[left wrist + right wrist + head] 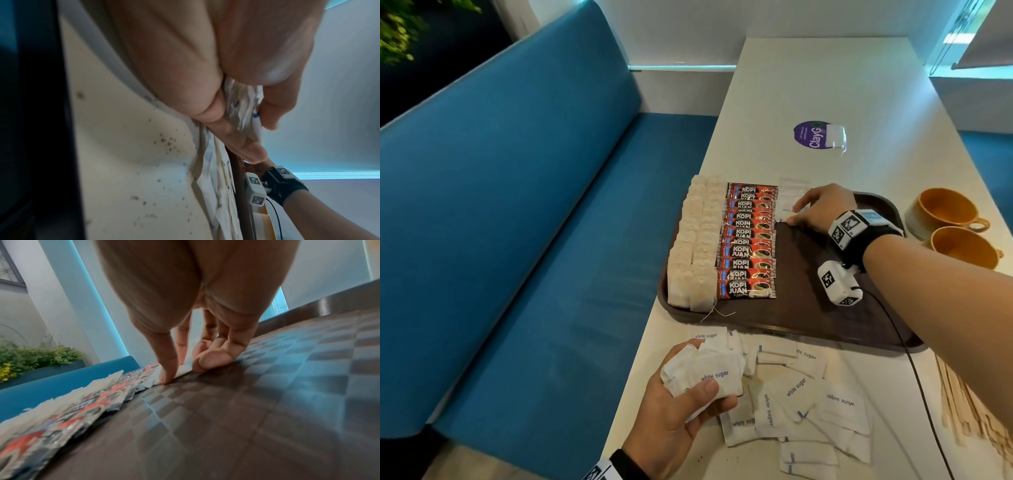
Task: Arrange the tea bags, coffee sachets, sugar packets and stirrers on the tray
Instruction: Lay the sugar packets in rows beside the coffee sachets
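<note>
My right hand [815, 209] reaches across the dark brown textured plastic tray [808, 308], thumb and fingertips pinching a white paper sugar packet [787, 202] at the far end, just beside the row of red-and-black coffee sachets [750, 240]. My left hand [681, 411] grips a crumpled bunch of white sugar packets [709, 371] above the white counter [825, 102], near the loose packets scattered there [804, 404].
</note>
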Motion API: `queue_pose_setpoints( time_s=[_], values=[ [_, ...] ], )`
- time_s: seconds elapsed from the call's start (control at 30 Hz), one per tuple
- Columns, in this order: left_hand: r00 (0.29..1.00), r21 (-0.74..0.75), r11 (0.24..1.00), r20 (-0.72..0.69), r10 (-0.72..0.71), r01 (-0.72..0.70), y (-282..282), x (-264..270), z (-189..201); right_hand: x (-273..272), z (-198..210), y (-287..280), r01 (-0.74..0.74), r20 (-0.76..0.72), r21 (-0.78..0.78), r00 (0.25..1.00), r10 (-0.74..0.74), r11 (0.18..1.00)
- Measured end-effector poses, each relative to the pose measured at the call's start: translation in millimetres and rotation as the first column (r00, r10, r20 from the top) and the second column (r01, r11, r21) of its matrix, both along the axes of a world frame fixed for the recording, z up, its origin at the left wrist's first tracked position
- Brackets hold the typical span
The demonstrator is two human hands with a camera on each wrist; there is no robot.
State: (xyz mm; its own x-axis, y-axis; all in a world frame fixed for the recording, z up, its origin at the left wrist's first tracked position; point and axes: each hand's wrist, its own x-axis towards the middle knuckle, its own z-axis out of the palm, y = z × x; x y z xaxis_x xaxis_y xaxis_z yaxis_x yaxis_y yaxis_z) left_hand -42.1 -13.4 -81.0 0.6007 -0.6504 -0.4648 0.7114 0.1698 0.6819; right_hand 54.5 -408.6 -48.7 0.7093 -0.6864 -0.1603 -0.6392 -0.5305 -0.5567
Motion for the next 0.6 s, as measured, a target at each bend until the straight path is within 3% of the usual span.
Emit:
queue_pose_setpoints(
  time_s=[0.2, 0.33, 0.6],
  values=[
    [1.0, 0.004, 1.0, 0.0, -0.002, 0.002, -0.4, 1.5, -1.7, -0.5, 0.9, -1.2, 0.003, -0.011, -0.031, 1.0, -0.003, 1.0],
    [1.0, -0.006, 1.0, 0.012, -0.001, 0.001, 0.0, 1.3, -2.8, -7.1, 6.8, 1.0, 0.021, 0.055, 0.047, 0.998, -0.024, 0.999],
    [1.0, -0.004, 1.0, 0.016, 0.003, -0.003, 0.2, 0.6, -1.1, -52.2, 68.3, 54.6, -0.191, 0.213, -0.001, 0.959, 0.187, 0.982]
  ],
)
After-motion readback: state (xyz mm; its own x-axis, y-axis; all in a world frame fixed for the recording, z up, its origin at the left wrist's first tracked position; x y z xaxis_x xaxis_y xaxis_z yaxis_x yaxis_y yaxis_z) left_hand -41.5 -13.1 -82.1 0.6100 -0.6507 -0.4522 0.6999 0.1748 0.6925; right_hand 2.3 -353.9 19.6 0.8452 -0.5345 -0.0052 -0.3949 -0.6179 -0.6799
